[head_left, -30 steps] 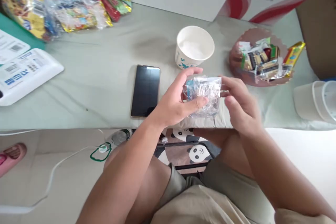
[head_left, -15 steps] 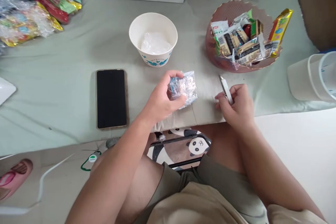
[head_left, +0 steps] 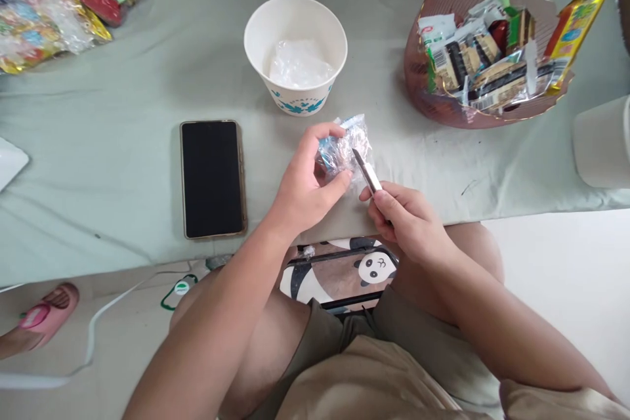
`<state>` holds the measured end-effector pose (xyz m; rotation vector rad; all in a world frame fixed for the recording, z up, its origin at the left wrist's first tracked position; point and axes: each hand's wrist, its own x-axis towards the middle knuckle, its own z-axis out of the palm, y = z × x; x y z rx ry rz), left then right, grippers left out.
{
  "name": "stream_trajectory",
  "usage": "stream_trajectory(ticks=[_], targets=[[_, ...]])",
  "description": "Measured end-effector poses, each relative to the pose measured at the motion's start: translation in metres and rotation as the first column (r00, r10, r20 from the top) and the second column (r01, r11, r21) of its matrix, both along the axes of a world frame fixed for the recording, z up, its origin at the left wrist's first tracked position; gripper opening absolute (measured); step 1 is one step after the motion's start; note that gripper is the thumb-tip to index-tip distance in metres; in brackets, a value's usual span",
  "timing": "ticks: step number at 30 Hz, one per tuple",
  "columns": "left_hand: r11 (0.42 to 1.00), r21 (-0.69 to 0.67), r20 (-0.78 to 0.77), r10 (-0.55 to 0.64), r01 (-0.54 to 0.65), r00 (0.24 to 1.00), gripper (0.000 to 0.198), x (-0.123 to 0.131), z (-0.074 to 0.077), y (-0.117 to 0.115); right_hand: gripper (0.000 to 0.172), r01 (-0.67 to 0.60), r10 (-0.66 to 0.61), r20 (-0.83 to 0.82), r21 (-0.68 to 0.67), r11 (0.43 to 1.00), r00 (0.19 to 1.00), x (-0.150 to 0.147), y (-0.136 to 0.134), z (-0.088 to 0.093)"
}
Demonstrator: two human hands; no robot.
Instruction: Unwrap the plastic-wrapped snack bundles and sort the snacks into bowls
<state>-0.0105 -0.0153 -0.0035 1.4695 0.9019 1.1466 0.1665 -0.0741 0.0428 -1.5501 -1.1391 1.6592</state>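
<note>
My left hand (head_left: 312,180) is closed around a small clear plastic packet (head_left: 355,138) with blue and white edges, near the table's front edge. What lies inside the packet is hard to make out through the shiny wrap. My right hand (head_left: 406,216) grips a utility knife (head_left: 367,174) with a white body. Its dark blade is out and its tip lies over the packet's right part; whether it touches the wrap I cannot tell. Just beyond the packet stands a white paper bowl (head_left: 301,102) with blue print, holding crumpled clear plastic (head_left: 298,65).
A pink ribbed bowl (head_left: 418,88) of wrapped snacks stands at the back right, a yellow packet leaning on its rim. White tubs (head_left: 603,144) are at the right edge. A phone (head_left: 212,180) lies left of my hands. Snack bags (head_left: 44,26) pile up back left. A foot in a pink slipper (head_left: 54,318) shows below.
My right hand has brought the knife leftward, from beside the packet to over it. My left hand still holds the packet. The camera view has shifted slightly.
</note>
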Motion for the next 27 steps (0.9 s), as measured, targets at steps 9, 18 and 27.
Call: stream_trajectory(ticks=[9,18,27], targets=[[0.996,0.004,0.093,0.086,-0.087,0.992,0.044,-0.009,-0.003,0.006,0.036,-0.025,0.026,0.093,-0.013,1.0,0.995,-0.005,-0.018,0.001],[0.953,-0.302,0.333,0.091,0.015,0.939,0.047,-0.015,0.018,0.006,0.035,-0.089,-0.039,0.426,0.276,0.957,0.904,0.017,-0.037,0.003],[0.919,-0.381,0.341,0.038,0.101,0.939,0.024,-0.012,0.02,0.006,0.029,-0.456,-0.435,0.801,0.594,0.663,0.412,0.066,0.026,-0.024]])
